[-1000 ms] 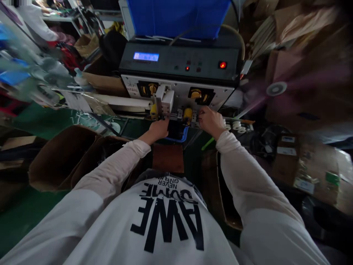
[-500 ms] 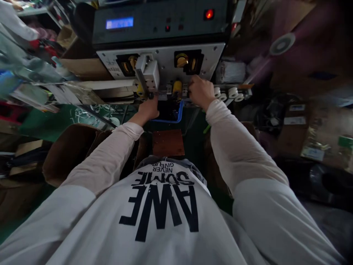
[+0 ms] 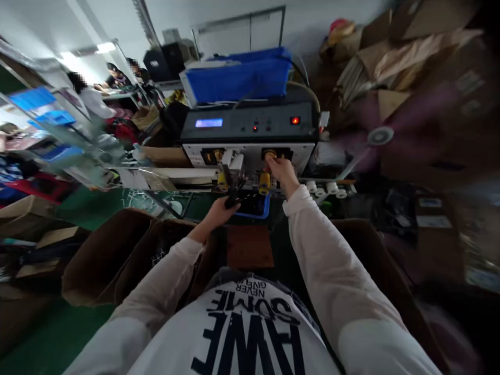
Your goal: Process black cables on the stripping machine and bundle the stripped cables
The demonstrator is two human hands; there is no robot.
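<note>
Mid-frame, left hand [image 3: 219, 211] grips dark object [image 3: 233, 197]; right hand [image 3: 285, 172] pinches lit machine's [image 3: 234, 121] knob [image 3: 270, 154], work seemingly unfinished.

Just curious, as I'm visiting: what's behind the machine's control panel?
A blue bin shows behind the control panel. Its near side covers most of the inside, so its contents can't be told.

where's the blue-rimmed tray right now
The blue-rimmed tray is near the head view's centre, below the machine, just right of the left hand.
</note>
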